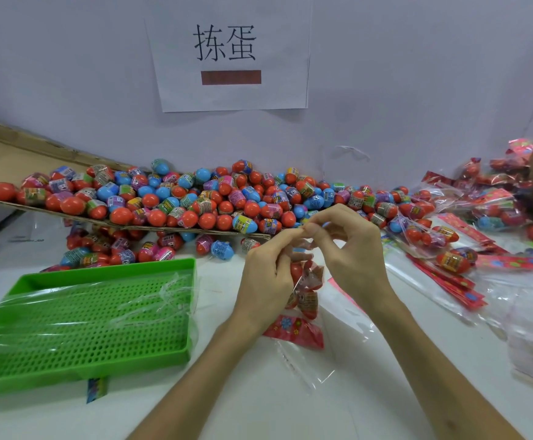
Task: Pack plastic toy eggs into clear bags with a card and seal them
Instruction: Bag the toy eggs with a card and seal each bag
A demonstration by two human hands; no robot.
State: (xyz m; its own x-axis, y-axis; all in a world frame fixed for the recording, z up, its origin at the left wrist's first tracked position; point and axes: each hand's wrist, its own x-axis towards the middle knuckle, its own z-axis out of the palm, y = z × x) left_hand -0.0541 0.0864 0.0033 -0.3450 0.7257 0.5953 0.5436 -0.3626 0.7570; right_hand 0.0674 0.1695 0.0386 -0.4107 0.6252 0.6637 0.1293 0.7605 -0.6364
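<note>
Eggs already bagged with the card, both hands pinching the bag's top mid-table: left hand, right hand; I'd keep that pinch tight and the flap flat when sealing.

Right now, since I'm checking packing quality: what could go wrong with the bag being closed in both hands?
1. The clear bag hangs from the fingers of both hands, above the table; a slipped pinch could spill its eggs.
2. The red card sits bent at the bottom and may seal creased.
3. Loose eggs in the pile lie at the cardboard edge and could roll off.
</note>
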